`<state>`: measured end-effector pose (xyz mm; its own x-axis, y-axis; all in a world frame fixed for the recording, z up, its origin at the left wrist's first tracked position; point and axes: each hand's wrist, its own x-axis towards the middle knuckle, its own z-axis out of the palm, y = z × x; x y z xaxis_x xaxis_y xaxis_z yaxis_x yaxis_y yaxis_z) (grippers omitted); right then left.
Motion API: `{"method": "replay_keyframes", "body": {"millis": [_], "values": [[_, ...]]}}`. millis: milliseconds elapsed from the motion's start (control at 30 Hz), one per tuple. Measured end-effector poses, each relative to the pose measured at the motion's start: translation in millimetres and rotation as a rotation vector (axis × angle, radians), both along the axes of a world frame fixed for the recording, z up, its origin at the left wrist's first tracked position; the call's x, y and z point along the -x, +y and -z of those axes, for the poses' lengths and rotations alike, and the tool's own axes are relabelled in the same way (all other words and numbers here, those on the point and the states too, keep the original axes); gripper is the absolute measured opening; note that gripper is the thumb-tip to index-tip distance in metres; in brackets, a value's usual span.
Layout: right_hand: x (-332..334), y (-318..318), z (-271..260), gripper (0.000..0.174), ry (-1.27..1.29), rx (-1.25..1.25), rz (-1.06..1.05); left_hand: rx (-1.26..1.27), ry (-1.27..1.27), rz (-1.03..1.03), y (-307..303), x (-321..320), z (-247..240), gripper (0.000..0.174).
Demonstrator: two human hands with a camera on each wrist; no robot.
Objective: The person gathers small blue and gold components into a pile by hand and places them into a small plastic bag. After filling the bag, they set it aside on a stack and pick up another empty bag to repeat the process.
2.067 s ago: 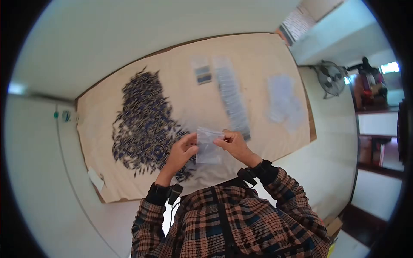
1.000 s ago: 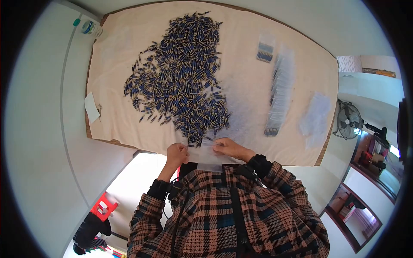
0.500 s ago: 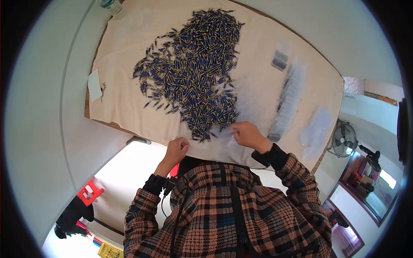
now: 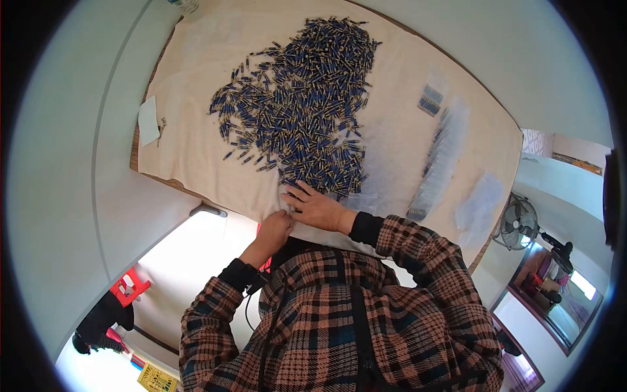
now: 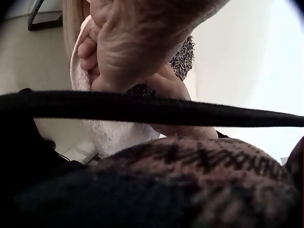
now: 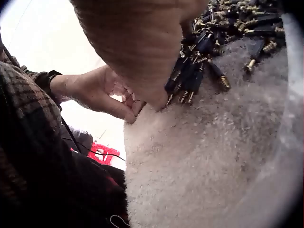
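A large heap of small dark-blue-and-brass parts [image 4: 313, 111] lies on the pale cloth; in the right wrist view the parts [image 6: 192, 78] show coiled brass springs. My left hand [image 4: 274, 230] is at the table's near edge, its fingers curled on the edge of the fuzzy cloth [image 6: 190, 156]. Just beside it, my right hand [image 4: 320, 210] spreads its fingers over the heap's near end, palm down. In the left wrist view my left hand [image 5: 135, 42] partly hides the right hand. A clear plastic bag [image 4: 363, 202] lies right of the right hand.
Right of the heap runs a row of overlapping filled clear bags [image 4: 439, 160], with one filled bag [image 4: 430, 99] beyond it. Loose clear bags [image 4: 480, 202] lie at the right edge. A white paper [image 4: 149, 121] lies at the left, and a fan [image 4: 518, 219] stands beyond the table.
Both hands held a clear bag at first. The left hand then moved to the cloth's edge; the right hand set the bag down right of the heap and swung left beside the left hand.
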<state>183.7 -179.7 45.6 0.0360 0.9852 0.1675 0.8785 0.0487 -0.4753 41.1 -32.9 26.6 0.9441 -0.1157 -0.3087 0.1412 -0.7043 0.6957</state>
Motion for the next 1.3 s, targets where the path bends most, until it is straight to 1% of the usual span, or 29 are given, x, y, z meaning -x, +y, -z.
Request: {"method": "replay_keyframes", "body": {"millis": [133,300,367,400,500,533,567,633,667,733,767,867,900,1000,1033,1133,1167,1233,1267,1300], "values": [[-20.5,-4.2,1.7,0.012,-0.021,0.055,-0.093,-0.030,0.018,-0.009,-2.1,1.4,-1.3,0.007],[-79.8,-1.1,-2.6,0.008,-0.060,0.033,-0.134,-0.073,0.017,0.034,-1.4,1.0,-0.6,0.005],[-99.9,1.8,-3.7,0.005,-0.192,-0.031,-0.040,-0.102,0.015,0.061,-2.6,0.3,-1.5,0.004],[-112.2,3.8,-4.3,0.005,-0.194,-0.030,-0.041,-0.101,0.013,0.060,-2.8,0.3,-0.1,0.004],[-142.7,13.3,-10.8,0.009,-0.300,0.055,0.165,-0.093,-0.003,0.080,-1.8,0.7,1.2,0.004],[-140.6,16.0,-13.1,0.009,-0.301,0.050,0.163,-0.097,-0.004,0.077,-1.7,0.7,1.5,0.004],[-130.5,20.2,-18.8,0.010,-0.230,0.047,0.170,-0.099,0.016,0.079,-2.6,0.1,-1.7,0.003],[-105.2,29.5,-28.6,0.012,-0.092,0.043,0.187,-0.102,0.053,0.085,-3.1,-2.8,-7.2,0.011],[-91.5,34.3,-24.4,0.012,-0.097,0.041,0.185,-0.104,0.049,0.083,-2.6,-5.0,-7.2,0.011],[-60.1,42.5,-13.4,0.013,-0.054,-0.035,0.079,-0.113,0.073,0.077,-4.0,-3.9,-7.8,0.011],[-53.7,43.1,-8.4,0.013,-0.056,-0.033,0.084,-0.117,0.083,0.080,-4.6,-4.0,-7.6,0.012],[-51.7,42.9,-1.0,0.014,-0.067,0.060,-0.063,-0.120,0.066,0.089,-4.6,-5.0,-8.3,0.011],[-59.9,42.1,0.9,0.014,-0.068,0.063,-0.058,-0.122,0.066,0.086,-4.1,-4.4,-8.8,0.011],[-100.8,35.5,7.7,0.012,-0.162,-0.045,-0.120,-0.107,0.056,0.077,-3.5,-2.2,-6.9,0.011],[-106.7,29.5,5.9,0.012,-0.159,-0.040,-0.121,-0.101,0.047,0.067,-3.9,-2.1,-6.5,0.011],[-123.8,20.3,-15.7,0.009,-0.165,-0.025,0.131,-0.098,0.047,0.068,-3.9,-2.0,-7.0,0.010],[-116.8,16.4,-16.8,0.009,-0.169,-0.024,0.130,-0.098,0.044,0.071,-3.7,-2.8,-7.5,0.010],[-83.6,-1.2,-18.5,0.008,-0.116,0.059,-0.030,-0.099,0.045,0.076,-3.7,-3.8,-9.4,0.010],[-61.1,-11.8,1.5,0.009,-0.077,0.027,-0.093,-0.103,0.051,0.078,-4.1,-4.1,-9.9,0.010],[-46.0,-16.2,9.3,0.009,-0.039,-0.007,-0.155,-0.110,0.056,0.081,-4.2,-5.3,-10.3,0.009]]}}
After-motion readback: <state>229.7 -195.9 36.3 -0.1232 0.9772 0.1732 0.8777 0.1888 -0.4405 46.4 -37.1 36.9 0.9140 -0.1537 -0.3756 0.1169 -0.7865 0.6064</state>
